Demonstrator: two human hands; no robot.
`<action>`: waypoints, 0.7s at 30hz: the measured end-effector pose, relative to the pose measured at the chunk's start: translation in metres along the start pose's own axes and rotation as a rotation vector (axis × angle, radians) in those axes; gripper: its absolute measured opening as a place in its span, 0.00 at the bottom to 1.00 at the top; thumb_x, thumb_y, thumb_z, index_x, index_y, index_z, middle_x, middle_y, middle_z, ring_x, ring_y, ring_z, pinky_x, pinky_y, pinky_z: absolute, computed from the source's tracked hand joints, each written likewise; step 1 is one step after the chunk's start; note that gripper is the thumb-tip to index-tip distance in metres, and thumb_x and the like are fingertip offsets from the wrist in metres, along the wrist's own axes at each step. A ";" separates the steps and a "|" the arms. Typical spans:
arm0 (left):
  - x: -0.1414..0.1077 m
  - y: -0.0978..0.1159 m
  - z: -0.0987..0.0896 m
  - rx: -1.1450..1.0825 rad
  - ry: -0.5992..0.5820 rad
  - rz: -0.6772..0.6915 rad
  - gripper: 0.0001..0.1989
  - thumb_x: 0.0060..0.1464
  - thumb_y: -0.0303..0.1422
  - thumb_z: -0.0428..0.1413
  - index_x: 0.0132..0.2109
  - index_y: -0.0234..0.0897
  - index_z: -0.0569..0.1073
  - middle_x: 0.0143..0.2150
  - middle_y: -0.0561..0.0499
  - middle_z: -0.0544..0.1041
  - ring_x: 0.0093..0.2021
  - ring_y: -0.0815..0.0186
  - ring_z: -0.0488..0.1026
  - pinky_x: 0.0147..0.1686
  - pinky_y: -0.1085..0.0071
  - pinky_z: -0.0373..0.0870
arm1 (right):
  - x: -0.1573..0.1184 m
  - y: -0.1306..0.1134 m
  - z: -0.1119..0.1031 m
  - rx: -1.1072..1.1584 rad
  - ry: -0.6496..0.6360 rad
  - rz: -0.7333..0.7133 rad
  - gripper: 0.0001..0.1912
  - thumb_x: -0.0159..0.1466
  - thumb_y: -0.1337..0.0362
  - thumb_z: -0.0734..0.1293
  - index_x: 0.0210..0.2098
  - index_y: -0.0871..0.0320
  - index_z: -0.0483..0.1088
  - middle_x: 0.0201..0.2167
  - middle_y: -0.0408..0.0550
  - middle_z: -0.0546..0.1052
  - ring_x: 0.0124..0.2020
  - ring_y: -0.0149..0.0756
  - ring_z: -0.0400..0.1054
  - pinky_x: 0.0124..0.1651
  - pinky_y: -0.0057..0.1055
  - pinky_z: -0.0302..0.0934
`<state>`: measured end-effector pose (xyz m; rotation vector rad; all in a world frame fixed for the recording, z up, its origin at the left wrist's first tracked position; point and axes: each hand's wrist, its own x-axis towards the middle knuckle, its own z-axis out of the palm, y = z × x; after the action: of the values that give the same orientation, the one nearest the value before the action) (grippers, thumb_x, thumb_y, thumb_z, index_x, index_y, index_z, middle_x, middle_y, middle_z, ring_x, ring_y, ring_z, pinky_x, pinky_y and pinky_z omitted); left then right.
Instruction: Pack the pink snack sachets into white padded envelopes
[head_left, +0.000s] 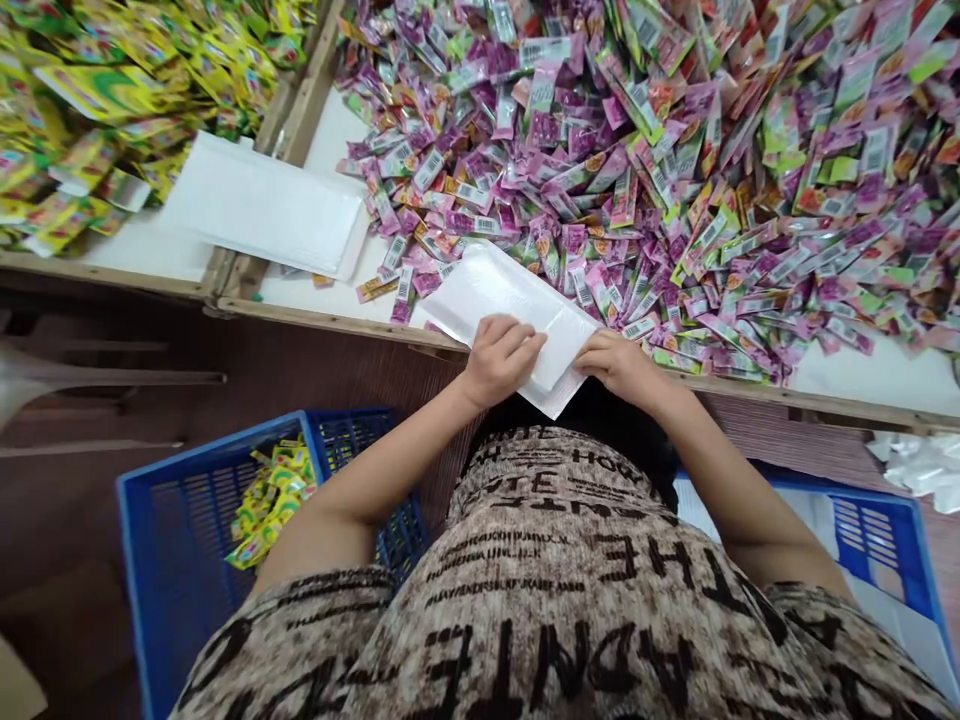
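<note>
White flat rectangular plastic-looking pouch (510, 288) is over the pale wooden table rim (337, 327), our left hand (504, 360) clenched on its face, right hand (619, 364) pinching its side edge; likely light, limp, slick, so we'd grip the edges.

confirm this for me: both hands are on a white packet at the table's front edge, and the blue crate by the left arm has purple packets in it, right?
Not quite: the head view shows yellow packets, not purple ones, in the blue crate by the left arm. The left hand and right hand are indeed on a white packet at the table's front edge.
</note>
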<state>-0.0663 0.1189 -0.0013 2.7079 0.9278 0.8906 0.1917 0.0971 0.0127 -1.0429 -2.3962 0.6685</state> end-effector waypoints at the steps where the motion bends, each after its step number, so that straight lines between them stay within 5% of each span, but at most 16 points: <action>1: -0.010 0.006 -0.005 -0.012 -0.039 0.021 0.18 0.61 0.28 0.52 0.57 0.37 0.71 0.50 0.41 0.78 0.56 0.53 0.71 0.58 0.46 0.66 | 0.001 0.000 -0.001 -0.034 -0.043 -0.003 0.08 0.66 0.69 0.65 0.36 0.56 0.77 0.36 0.50 0.77 0.40 0.41 0.66 0.44 0.37 0.60; 5: -0.040 0.020 -0.006 -0.001 -0.238 0.093 0.29 0.58 0.27 0.53 0.66 0.31 0.64 0.60 0.35 0.72 0.62 0.49 0.65 0.62 0.48 0.63 | 0.003 -0.008 -0.008 -0.239 -0.192 0.010 0.08 0.67 0.72 0.61 0.35 0.59 0.72 0.34 0.50 0.73 0.37 0.39 0.62 0.39 0.34 0.54; 14: -0.044 0.026 0.051 0.171 0.160 -0.125 0.20 0.62 0.29 0.53 0.59 0.42 0.74 0.47 0.41 0.79 0.53 0.55 0.71 0.58 0.52 0.64 | 0.000 -0.030 -0.002 -0.440 -0.246 0.048 0.12 0.68 0.74 0.57 0.36 0.62 0.71 0.38 0.53 0.72 0.39 0.38 0.62 0.38 0.33 0.51; 21: -0.040 0.036 0.036 0.134 0.044 -0.154 0.22 0.61 0.31 0.52 0.61 0.39 0.73 0.50 0.39 0.77 0.55 0.53 0.69 0.61 0.50 0.62 | -0.002 -0.029 -0.001 -0.370 -0.244 0.035 0.14 0.67 0.74 0.58 0.43 0.56 0.73 0.42 0.49 0.72 0.36 0.35 0.62 0.32 0.31 0.45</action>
<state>-0.0526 0.0680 -0.0390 2.6889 1.2278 0.8908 0.1781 0.0783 0.0301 -1.2104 -2.7929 0.3869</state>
